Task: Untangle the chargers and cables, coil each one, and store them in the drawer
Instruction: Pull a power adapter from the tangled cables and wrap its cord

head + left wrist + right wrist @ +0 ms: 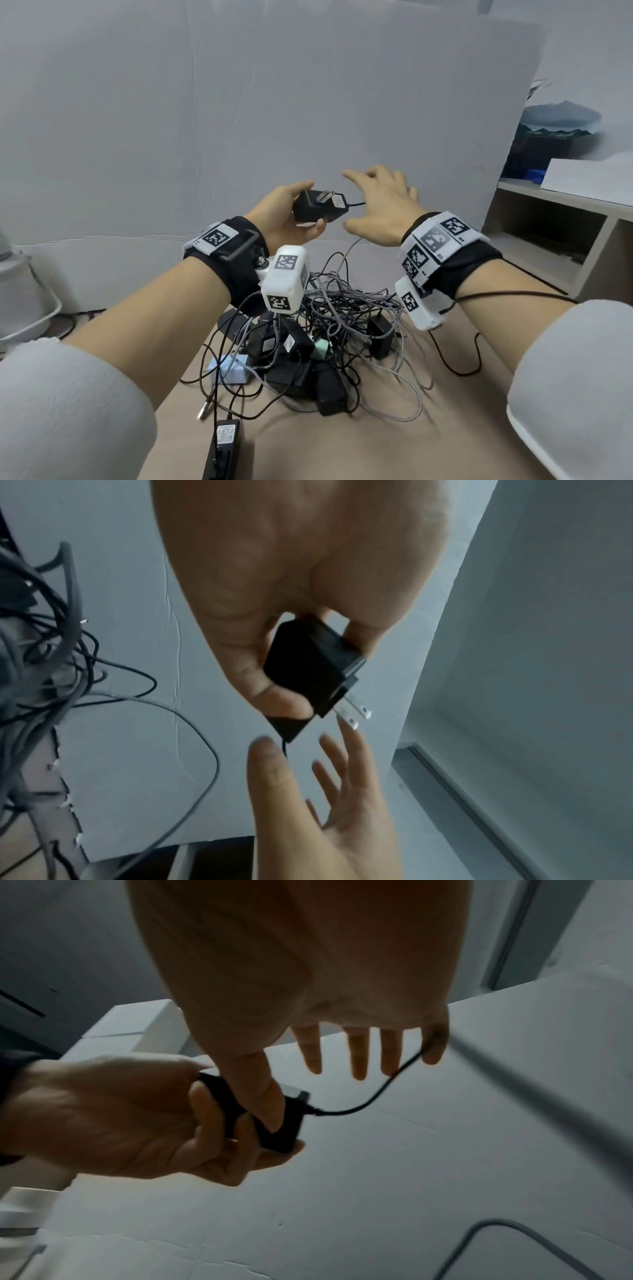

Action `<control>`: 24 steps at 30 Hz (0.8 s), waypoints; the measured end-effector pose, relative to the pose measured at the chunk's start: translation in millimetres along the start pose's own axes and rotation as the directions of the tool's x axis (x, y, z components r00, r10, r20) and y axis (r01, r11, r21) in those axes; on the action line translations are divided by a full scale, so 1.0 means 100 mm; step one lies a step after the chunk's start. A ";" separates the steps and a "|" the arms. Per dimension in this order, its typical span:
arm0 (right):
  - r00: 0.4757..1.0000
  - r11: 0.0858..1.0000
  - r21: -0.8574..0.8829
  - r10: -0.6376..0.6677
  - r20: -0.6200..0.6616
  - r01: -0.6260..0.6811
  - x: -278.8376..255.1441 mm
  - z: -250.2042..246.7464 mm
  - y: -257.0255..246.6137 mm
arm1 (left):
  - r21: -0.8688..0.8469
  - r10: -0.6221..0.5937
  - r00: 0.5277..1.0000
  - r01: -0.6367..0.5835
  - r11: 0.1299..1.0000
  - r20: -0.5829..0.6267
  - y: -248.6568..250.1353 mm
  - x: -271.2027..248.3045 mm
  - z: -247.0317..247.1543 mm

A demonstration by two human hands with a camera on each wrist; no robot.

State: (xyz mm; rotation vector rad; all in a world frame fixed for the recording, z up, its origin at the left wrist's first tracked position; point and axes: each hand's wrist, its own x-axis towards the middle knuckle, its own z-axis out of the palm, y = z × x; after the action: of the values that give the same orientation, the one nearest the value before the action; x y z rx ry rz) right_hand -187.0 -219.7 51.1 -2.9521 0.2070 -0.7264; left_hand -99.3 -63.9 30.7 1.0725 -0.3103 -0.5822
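Closest to me, a black power strip (222, 442) is lying at the near edge of the tan table (376, 445), with my two grey sleeves framing it on either side. Just beyond, the tangle of chargers and cables (329, 329) is sitting in a heap mid-table, black adapters and grey braided leads knotted together. Above and past that pile I am holding both forearms raised and angled inward, wrists banded with marker straps. My left hand (284, 219) is gripping a black charger (317, 207), fingers curled under it and thumb over the top, its metal prongs (354, 712) pointing up and away from the palm. Its thin black cord (369, 1099) is running rightward from the charger's end. My right hand (380, 209) is hanging just beside the charger with fingers spread and straight, holding nothing; whether the cord is brushing my little finger I cannot tell. Behind both hands a white board (308, 102) is standing upright.
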 end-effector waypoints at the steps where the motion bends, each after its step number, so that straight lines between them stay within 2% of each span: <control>1: 0.998 0.998 0.007 -0.059 -0.015 0.059 0.01 0.02 -0.05 | -0.015 -0.004 0.999 0.004 1.000 0.035 0.00 -0.02 0.01; 3: 0.994 0.992 0.072 -0.102 -0.026 0.104 0.05 0.04 -0.09 | -0.040 0.009 0.993 -0.004 0.999 0.119 -0.02 -0.08 0.00; 5: 0.996 0.980 0.180 -0.089 0.032 0.081 0.06 0.08 -0.07 | -0.054 0.005 0.985 0.004 0.999 0.172 -0.12 -0.12 -0.08; 7: 0.992 0.974 0.227 -0.054 0.115 0.027 0.02 0.17 -0.01 | 0.054 -0.056 0.983 0.047 0.997 0.177 -0.32 -0.12 -0.24; 10: 0.979 0.970 0.234 0.013 0.202 -0.061 -0.06 0.40 0.12 | 0.341 -0.216 0.974 0.182 0.922 0.064 -0.76 -0.09 -0.52; 12: 0.969 0.971 0.224 0.023 0.245 -0.080 -0.14 0.53 0.14 | 0.462 -0.275 0.962 0.246 0.852 -0.005 -1.02 -0.07 -0.66; 14: 0.961 0.967 0.242 0.016 0.275 -0.085 -0.19 0.65 0.13 | 0.520 -0.266 0.962 0.258 0.814 -0.060 -1.16 -0.03 -0.75; 17: 0.959 0.945 0.307 0.024 0.281 -0.114 -0.22 0.81 0.07 | 0.489 -0.269 0.958 0.283 0.825 -0.101 -1.13 -0.02 -0.78; 19: 0.960 0.926 0.353 0.031 0.277 -0.132 -0.20 0.89 0.04 | 0.382 -0.220 0.970 0.245 0.891 -0.109 -1.01 -0.03 -0.78; 21: 0.955 0.911 0.390 0.015 0.295 -0.134 -0.18 0.94 0.03 | 0.303 -0.090 0.993 0.109 0.947 -0.076 -0.91 -0.01 -0.79; 24: 0.944 0.881 0.464 -0.073 0.321 -0.090 -0.16 0.98 -0.01 | 0.321 0.073 0.997 -0.079 0.944 0.029 -0.84 0.01 -0.78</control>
State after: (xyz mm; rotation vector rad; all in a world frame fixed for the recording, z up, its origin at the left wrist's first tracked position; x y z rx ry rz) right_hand -155.5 -210.1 -42.7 -2.5374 0.0085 -0.2187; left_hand -83.8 -36.2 -80.0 1.3646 -0.4710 -0.4806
